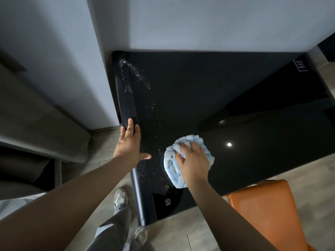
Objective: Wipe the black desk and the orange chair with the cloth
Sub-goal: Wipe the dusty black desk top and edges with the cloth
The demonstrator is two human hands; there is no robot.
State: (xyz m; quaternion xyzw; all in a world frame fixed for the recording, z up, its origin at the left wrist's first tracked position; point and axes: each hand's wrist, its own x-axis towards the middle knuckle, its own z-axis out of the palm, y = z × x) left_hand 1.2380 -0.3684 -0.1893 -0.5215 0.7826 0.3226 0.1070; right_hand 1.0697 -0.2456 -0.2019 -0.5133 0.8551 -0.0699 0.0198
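While your right hand (193, 160) presses a bunched light-blue microfibre cloth (171, 172) onto the glossy black bench (199, 91), its fingers (184, 147) are curled into the pile and grip it. The cloth lies on the near left part of the bench top, just right of a trail of white specks (137, 73) that runs from the far left corner toward the near edge. Your left hand (129, 142) rests on the bench's rounded left rim (125, 98), fingers straight and close together, thumb spread over the top, holding nothing. A small round printed mark (167, 201) sits by the near left corner. A bright point of reflected light (229, 144) shows to the right of the cloth. The orange chair (266, 205) stands at the bench's near edge, lower right, apart from both hands. A grey wall (199, 22) meets the far side. A white-and-green shoe (120, 197) stands on the pale floor (101, 147) beside the rim.
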